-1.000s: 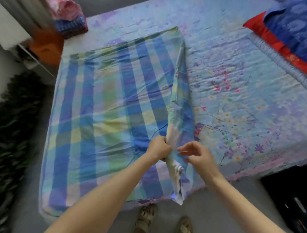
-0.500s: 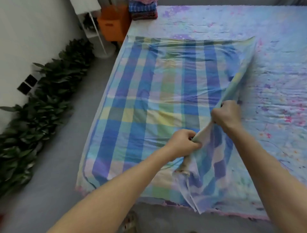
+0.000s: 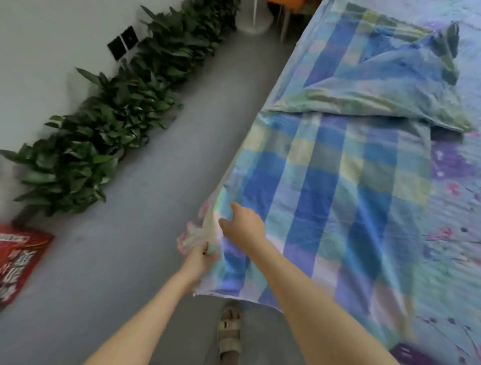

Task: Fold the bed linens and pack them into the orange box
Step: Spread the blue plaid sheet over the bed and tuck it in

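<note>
A blue, green and yellow checked sheet (image 3: 338, 182) lies on the bed, folded lengthwise, its far part bunched into a loose hump (image 3: 390, 86). My left hand (image 3: 200, 256) grips the sheet's near corner at the bed's left edge, where the cloth is gathered. My right hand (image 3: 242, 224) rests on the sheet just right of that corner, fingers spread and pointing left. A sliver of the orange box (image 3: 294, 3) shows at the top edge, beyond the bed's far corner.
A floral bedspread (image 3: 458, 208) covers the bed to the right. A row of green plants (image 3: 117, 104) lines the wall on the left. A red bag (image 3: 18, 260) lies on the grey floor. A white stand base (image 3: 255, 24) sits near the box. My sandalled foot (image 3: 229, 336) is below.
My view swung left. Both hands carried the sheet's right edge over to the left side of the bed, doubling it. My right hand let go of the cloth and now rests on it.
</note>
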